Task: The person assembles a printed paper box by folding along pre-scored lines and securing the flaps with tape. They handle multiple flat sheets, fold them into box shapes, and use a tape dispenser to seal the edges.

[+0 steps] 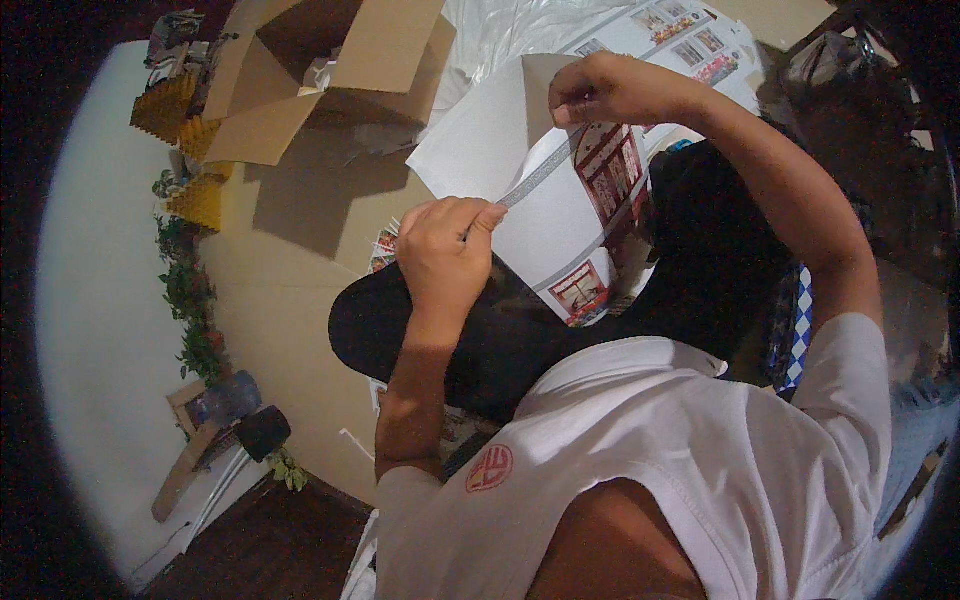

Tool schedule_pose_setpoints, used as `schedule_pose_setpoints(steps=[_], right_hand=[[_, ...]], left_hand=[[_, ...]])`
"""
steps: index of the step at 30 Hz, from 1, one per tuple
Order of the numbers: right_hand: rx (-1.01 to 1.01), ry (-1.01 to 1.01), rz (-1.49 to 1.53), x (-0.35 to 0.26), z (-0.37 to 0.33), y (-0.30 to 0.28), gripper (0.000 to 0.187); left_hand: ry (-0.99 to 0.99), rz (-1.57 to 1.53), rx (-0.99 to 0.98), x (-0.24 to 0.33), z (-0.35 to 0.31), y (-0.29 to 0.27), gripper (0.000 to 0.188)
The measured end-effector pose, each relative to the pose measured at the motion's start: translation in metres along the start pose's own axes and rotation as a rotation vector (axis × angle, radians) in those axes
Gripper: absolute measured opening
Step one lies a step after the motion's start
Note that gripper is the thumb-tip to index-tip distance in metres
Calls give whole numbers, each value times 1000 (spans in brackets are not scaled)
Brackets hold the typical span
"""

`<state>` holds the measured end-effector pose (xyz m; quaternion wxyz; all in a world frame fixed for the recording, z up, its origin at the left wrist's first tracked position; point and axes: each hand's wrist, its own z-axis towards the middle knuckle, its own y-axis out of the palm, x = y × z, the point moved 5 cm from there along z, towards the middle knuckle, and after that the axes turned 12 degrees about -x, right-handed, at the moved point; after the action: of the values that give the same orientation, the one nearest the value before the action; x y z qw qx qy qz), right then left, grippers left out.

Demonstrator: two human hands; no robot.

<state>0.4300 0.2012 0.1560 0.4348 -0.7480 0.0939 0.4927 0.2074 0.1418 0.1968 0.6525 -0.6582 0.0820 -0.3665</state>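
A white printed sheet (525, 225) with red-framed window pictures and a grey band lies bent across my lap. My left hand (445, 250) is closed at its left edge, thumb along the grey band. A small dark spot shows by that thumb, too small to name. Farther up and to the right, my right hand (620, 90) is closed, fingers pinched at the sheet's far edge beside a raised white flap (480, 140). Dark cloth (375, 320) covers my legs beneath the sheet. The fingertips of both hands are partly hidden.
An open cardboard box (390, 45) stands at the far left on a tan floor (310, 280). More printed sheets (690, 40) and clear plastic (485, 30) lie beyond. Yellow stacked pieces (165, 105) and green plants (185, 290) line the white wall. Dark clutter (840, 80) sits at the right.
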Motion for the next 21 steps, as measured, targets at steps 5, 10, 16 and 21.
schedule_pose_setpoints(steps=[5,10,16,21], right_hand=[[-164,70,-80,2,10,-1,21],[-362,195,-82,16,21,3,23],[-473,199,-130,9,23,2,24],[-480,228,-118,19,21,7,20]], left_hand=[[13,39,-17,0,4,1,17],[48,138,-83,17,12,0,16],[66,199,-152,36,26,15,29],[61,176,-173,36,34,30,29]])
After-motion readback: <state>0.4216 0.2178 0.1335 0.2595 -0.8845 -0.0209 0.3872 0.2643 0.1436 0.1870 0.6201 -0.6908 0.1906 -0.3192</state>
